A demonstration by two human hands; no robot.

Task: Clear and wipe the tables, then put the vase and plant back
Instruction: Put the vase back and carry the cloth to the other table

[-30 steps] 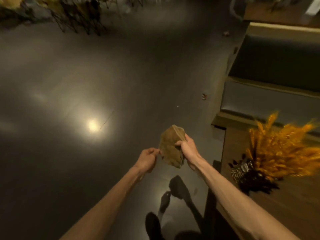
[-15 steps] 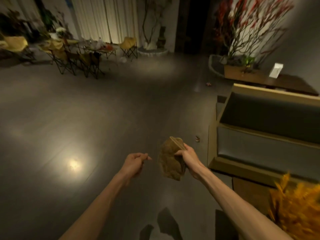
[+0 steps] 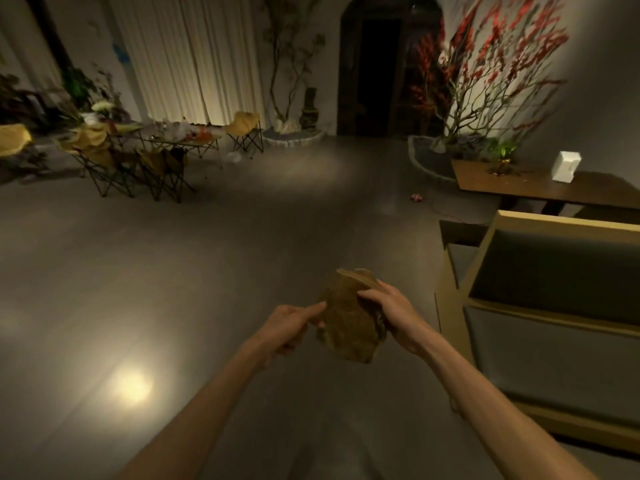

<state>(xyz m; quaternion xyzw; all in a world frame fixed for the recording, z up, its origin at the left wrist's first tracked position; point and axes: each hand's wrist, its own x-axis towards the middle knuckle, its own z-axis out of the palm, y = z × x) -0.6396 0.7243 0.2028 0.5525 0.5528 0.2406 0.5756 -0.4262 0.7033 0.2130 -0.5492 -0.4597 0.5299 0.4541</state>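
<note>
A folded brown cloth (image 3: 349, 327) hangs in front of me over the dark floor. My right hand (image 3: 391, 311) grips its upper right edge, fingers curled over the top. My left hand (image 3: 289, 323) touches the cloth's left edge with its fingertips and seems to pinch it; the other fingers are curled. A wooden table (image 3: 554, 190) stands at the far right with a white box (image 3: 565, 166) and a small green plant (image 3: 502, 157) on it. No vase is clearly in view near my hands.
A grey cushioned bench with a wooden frame (image 3: 554, 306) stands close on my right. Folding chairs and a cluttered low table (image 3: 180, 140) stand at the far left. A red-branched tree (image 3: 491, 71) and a dark doorway (image 3: 377, 64) are at the back. Small litter (image 3: 415, 198) lies on the floor.
My head has lifted, so the orange dried plant and near table have dropped out of view. My left hand let go of the cloth, then came back to its left edge.
</note>
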